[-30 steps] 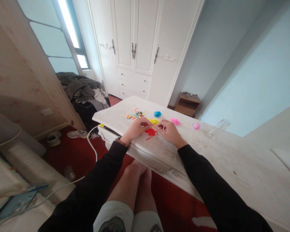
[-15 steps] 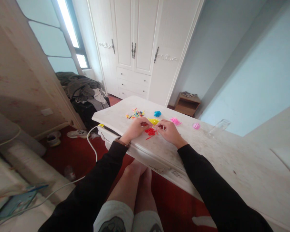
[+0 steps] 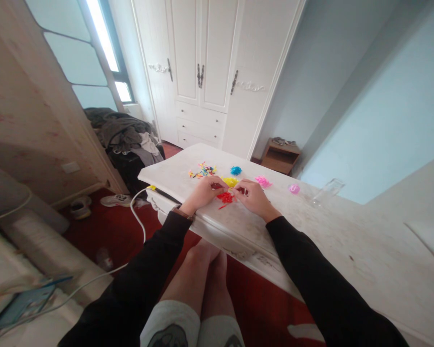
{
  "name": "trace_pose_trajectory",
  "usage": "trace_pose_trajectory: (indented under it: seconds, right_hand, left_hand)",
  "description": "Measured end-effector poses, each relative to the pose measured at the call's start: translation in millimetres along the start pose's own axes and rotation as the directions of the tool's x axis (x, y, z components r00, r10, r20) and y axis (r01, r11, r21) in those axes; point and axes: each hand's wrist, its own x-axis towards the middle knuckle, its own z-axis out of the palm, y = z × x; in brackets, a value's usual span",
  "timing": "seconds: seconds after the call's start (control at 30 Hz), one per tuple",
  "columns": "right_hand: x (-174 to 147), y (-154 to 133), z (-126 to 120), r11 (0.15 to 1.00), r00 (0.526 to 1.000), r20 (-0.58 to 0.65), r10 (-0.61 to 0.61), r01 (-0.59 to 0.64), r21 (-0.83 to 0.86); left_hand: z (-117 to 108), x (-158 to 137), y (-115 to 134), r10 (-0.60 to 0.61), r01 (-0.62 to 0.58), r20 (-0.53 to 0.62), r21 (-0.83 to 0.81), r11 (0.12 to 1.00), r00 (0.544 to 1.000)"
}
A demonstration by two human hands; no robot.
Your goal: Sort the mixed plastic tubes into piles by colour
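Note:
My left hand point(image 3: 207, 191) and my right hand point(image 3: 252, 196) face each other over the white table point(image 3: 296, 217). Fingers on both are pinched, and whatever small thing lies between them is too small to name. Just below the fingertips lies a pile of small red pieces point(image 3: 225, 198). Right behind the hands is a yellow pile point(image 3: 230, 182). Farther back sit a blue pile point(image 3: 236, 170) and a scatter of mixed-colour pieces point(image 3: 203, 170). To the right of my right hand are a pink pile point(image 3: 263, 181) and a round pink item point(image 3: 294, 188).
A clear glass-like container point(image 3: 329, 191) lies toward the table's right side. A white cable point(image 3: 139, 221) runs from the table's left edge. Beyond stand a white wardrobe point(image 3: 202, 48), a small brown cabinet point(image 3: 280, 155) and heaped clothes point(image 3: 123, 132).

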Motion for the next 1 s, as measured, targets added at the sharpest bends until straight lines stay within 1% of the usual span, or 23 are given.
trace_pose_trajectory:
  seconds: [0.27,0.43,0.6,1.0]
  right_hand:
    - [-0.3,2.3,1.3,1.0,0.999,-0.039,-0.001,0.002,0.029]
    - [-0.7,0.5,1.1,0.998,0.996,-0.085,0.0,0.004,0.055]
    - [-0.7,-1.0,-0.3,0.997,0.996,-0.072,-0.042,0.047,0.068]
    - [0.2,-1.1,-1.2,0.999,0.997,-0.073,-0.011,0.014,0.044]
  left_hand:
    - [-0.8,0.4,-0.6,0.01,-0.01,-0.004,0.046,0.999,1.0]
    - [-0.9,0.8,-1.5,0.01,-0.01,0.0,0.032,0.999,1.0]
    - [-0.8,0.7,-1.6,0.008,-0.008,0.003,0.031,0.999,1.0]
    - [-0.8,1.5,-3.8,0.014,-0.014,0.001,0.029,0.999,1.0]
